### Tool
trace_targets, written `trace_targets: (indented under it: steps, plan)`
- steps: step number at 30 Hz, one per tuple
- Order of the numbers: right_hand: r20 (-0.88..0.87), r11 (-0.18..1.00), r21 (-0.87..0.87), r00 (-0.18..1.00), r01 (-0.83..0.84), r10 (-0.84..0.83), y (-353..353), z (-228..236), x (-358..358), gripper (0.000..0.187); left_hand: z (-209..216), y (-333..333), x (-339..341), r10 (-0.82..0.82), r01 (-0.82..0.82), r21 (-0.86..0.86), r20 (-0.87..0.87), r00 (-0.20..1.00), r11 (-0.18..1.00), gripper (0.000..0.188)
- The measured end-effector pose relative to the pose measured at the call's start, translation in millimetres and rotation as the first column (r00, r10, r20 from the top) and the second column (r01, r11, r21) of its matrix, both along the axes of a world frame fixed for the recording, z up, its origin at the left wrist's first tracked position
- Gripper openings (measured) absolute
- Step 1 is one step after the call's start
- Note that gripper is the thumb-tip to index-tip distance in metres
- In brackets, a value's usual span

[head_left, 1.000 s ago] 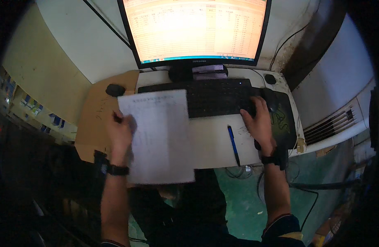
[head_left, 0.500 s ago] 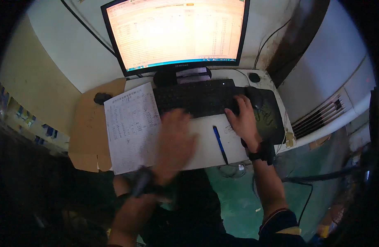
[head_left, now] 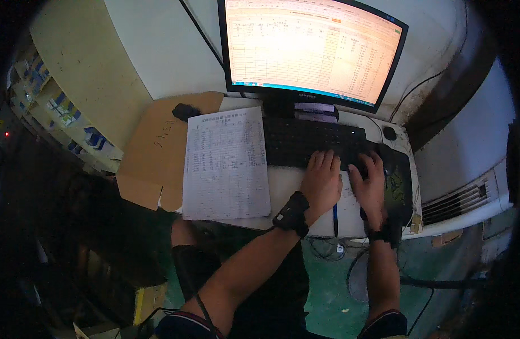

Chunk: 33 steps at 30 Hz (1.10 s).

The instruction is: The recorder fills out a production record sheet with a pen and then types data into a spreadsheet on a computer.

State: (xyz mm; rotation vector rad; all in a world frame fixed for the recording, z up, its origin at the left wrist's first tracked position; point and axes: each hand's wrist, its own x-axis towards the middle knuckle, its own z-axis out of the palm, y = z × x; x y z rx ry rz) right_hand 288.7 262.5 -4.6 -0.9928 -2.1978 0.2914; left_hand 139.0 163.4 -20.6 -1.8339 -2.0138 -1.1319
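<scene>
Green floor (head_left: 328,288) below, pale wall (head_left: 175,51) behind, and between them a small white desk (head_left: 282,192) with everything packed close! Up at the back stands the lit monitor (head_left: 305,51), a table of rows on its screen, and right in front of it the black keyboard (head_left: 299,135), squared up where both arms can reach it.

Over on the left, the sheet of paper (head_left: 226,175), filled with rows, lies flat, partly over a piece of cardboard (head_left: 150,141), neither hand on it; that spot beside the keys seems to leave it readable alongside the screen.

Now the hands! Left hand (head_left: 325,181) reaches across to the keyboard's front edge, fingers stretched out side by side, grasping nothing. Right hand (head_left: 370,183) is just beside it at the keyboard's right end, thumb and fingers apart, also gripping nothing; whether any key is pressed, I can't tell. Blue pen (head_left: 335,220) below, its top hidden by the left hand, and the dark mouse pad (head_left: 401,192) sits conveniently close at the right.
</scene>
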Motion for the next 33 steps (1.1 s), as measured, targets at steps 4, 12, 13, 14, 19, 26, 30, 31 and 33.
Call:
trace_targets:
  steps: [4,12,13,14,19,26,30,31,33]
  plan:
    - [0.073,0.989,0.040,0.987,-0.144,0.140,-16.9,14.3,9.0,0.043,2.7,-2.0,-0.4,-0.046,0.047,-0.020,0.054,0.997,0.999,0.048]
    - [0.017,0.998,-0.021,0.999,-0.051,0.051,-9.9,14.1,1.0,0.041,-3.1,-4.0,-1.7,-0.053,0.053,-0.004,0.039,0.998,0.999,0.047]
    - [0.039,0.999,0.016,0.999,-0.037,0.036,-9.2,13.1,1.3,0.042,-1.5,-4.5,0.0,-0.047,0.046,0.021,0.046,0.998,0.999,0.047]
    - [0.062,0.998,0.054,0.998,-0.023,0.019,-8.5,12.3,2.0,0.042,0.3,-5.0,1.9,-0.042,0.040,0.048,0.052,0.998,0.998,0.046]
    - [0.097,0.997,0.042,0.993,-0.067,0.063,-10.5,4.4,7.6,0.045,-0.6,-4.3,-1.3,-0.077,0.082,-0.035,0.127,0.989,0.996,0.043]
    - [0.003,0.996,-0.060,0.998,-0.064,0.064,-15.1,16.5,-6.7,0.048,0.2,-4.5,-1.8,-0.060,0.057,0.036,0.078,0.995,0.998,0.042]
    - [0.187,0.966,0.228,0.979,-0.125,0.083,-7.8,14.9,-8.6,0.047,1.3,-2.7,3.7,-0.062,0.060,0.029,0.092,0.994,0.998,0.042]
    - [0.166,0.979,0.159,0.981,-0.129,0.103,-4.0,13.4,-9.1,0.047,2.1,-4.4,1.6,-0.053,0.051,0.024,0.090,0.994,0.998,0.042]
    - [0.142,0.985,0.085,0.981,-0.148,0.135,4.0,16.0,-12.6,0.047,4.1,-6.6,-2.2,-0.092,0.089,0.029,0.130,0.987,0.996,0.044]
